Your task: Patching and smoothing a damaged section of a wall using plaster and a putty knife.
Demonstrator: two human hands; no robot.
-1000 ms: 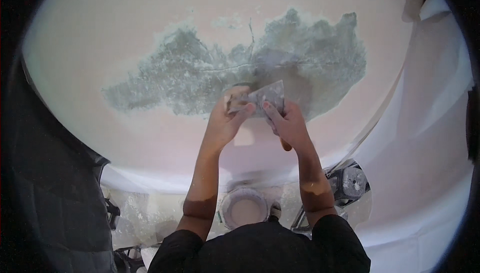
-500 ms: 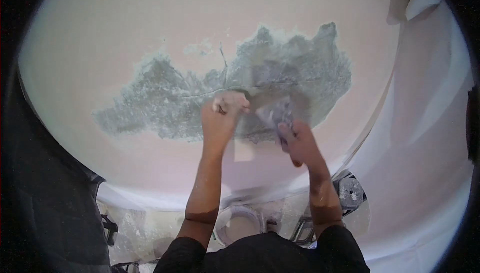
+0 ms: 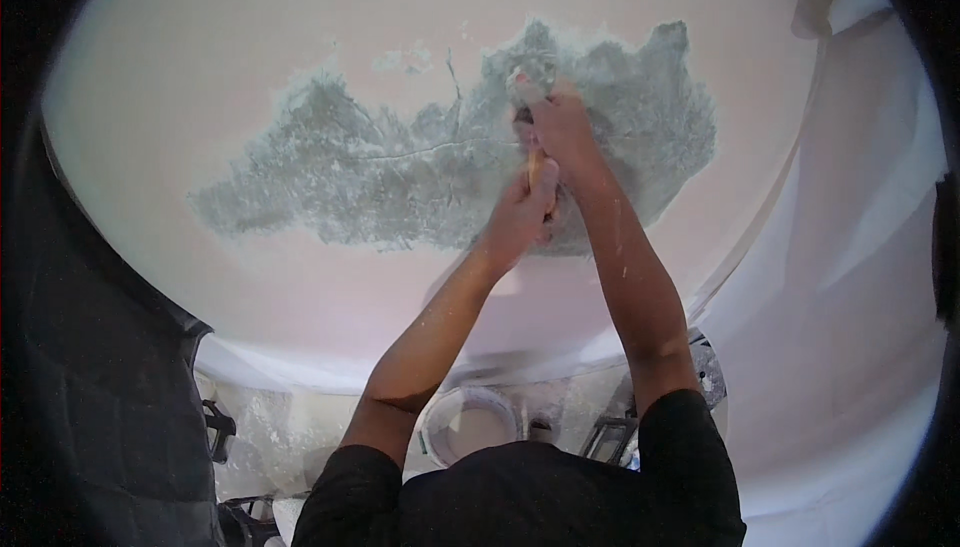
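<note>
Both arms reach up to a pale pink wall (image 3: 300,37) with a large rough grey patch (image 3: 400,172) of bare plaster. My right hand (image 3: 565,132) presses the blade of a putty knife (image 3: 525,87) flat against the patch near its upper middle. Just below it, my left hand (image 3: 520,217) is closed around the knife's wooden handle (image 3: 537,175). The blade is mostly hidden by my right fingers. A thin crack runs through the grey area to the left of the hands.
White sheeting (image 3: 850,247) hangs along the right side. Below, on the covered floor, stand a white bucket (image 3: 468,425) and a metal stand or ladder part (image 3: 700,367). A dark covered shape (image 3: 90,387) fills the lower left.
Both hands have come together on one knife and moved up and right across the grey patch. Earlier they held a blade between them lower down.
</note>
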